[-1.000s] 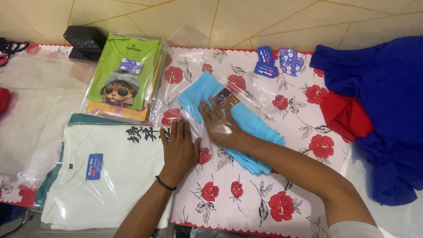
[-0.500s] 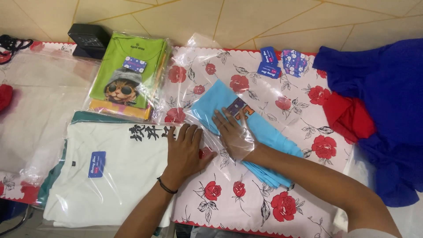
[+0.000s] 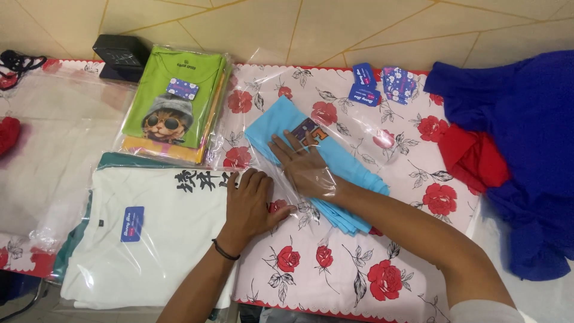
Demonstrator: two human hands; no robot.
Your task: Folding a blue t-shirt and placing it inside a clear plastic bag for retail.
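From the head camera, the right hand (image 3: 306, 166) lies flat, fingers spread, inside a clear plastic bag (image 3: 335, 119), pressing on the folded light blue shirt (image 3: 344, 164) in the middle of the table (image 3: 335, 269). The left hand (image 3: 250, 200) rests open, palm down, on the bag's edge, gripping nothing, just beside a bagged white shirt (image 3: 155, 239). A bagged green shirt (image 3: 173, 98) lies behind; a blue cloth (image 3: 526, 131) and a red cloth (image 3: 475, 158) sit off right.

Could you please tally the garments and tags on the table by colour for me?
Light blue folded shirt, under the right hand: 1
Green bagged shirt: 1
White bagged shirt, by the left hand: 1
Dark blue garment: 1
Red garment: 1
Blue tags: 3
Total: 8
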